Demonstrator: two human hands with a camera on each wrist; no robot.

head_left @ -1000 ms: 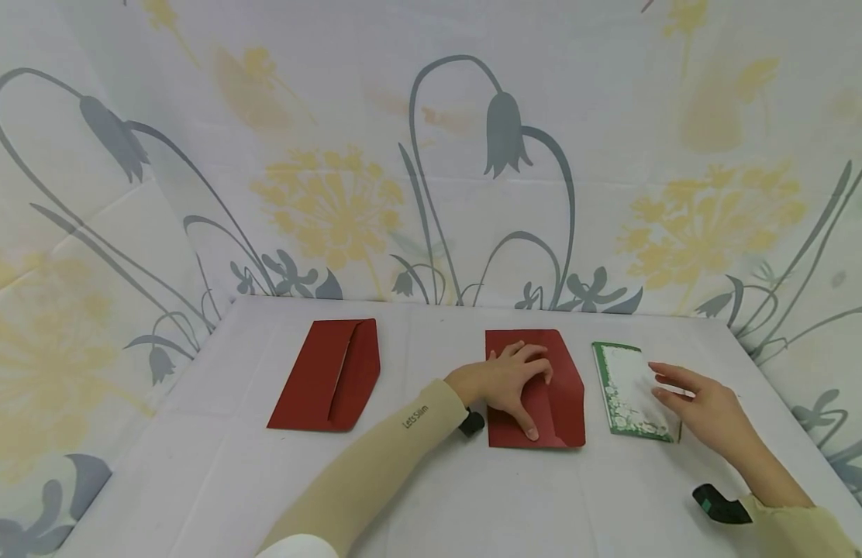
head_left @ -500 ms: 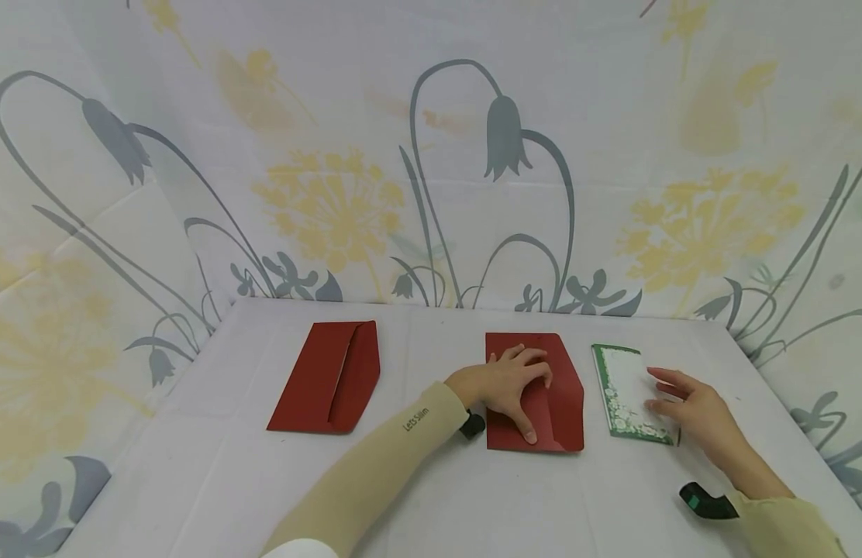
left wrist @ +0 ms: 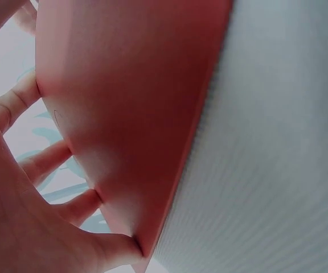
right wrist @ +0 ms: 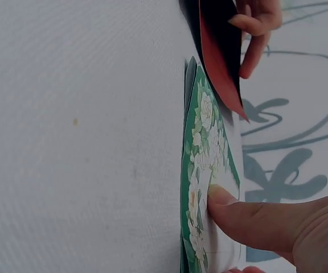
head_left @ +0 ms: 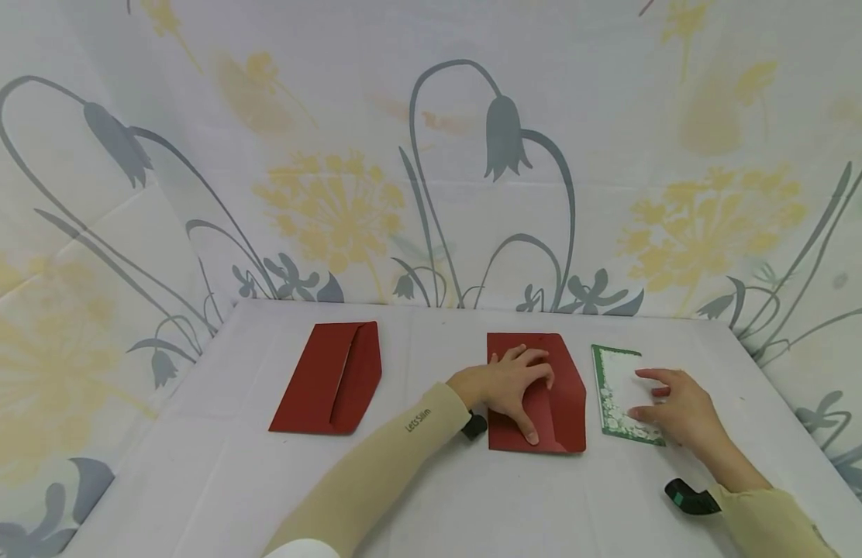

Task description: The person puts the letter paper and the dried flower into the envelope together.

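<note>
My left hand rests on a red envelope with its fingers spread and the flap lying unfolded to the right. In the left wrist view the fingertips touch the envelope's surface. To the right lies a white card with a green floral border. My right hand is over the card's right side, fingers loosely bent. In the right wrist view the thumb touches the card's white face, whose edge shows more than one layer. The other fingertips are mostly hidden there.
A second red envelope lies on the left, its flap unfolded to the right. White cloth covers the table. Behind stands a flower-printed curtain. A black camera mount sits at my right wrist.
My right hand has moved left, further over the card, and its thumb now covers more of the card's white face. My left hand stays on the envelope.
</note>
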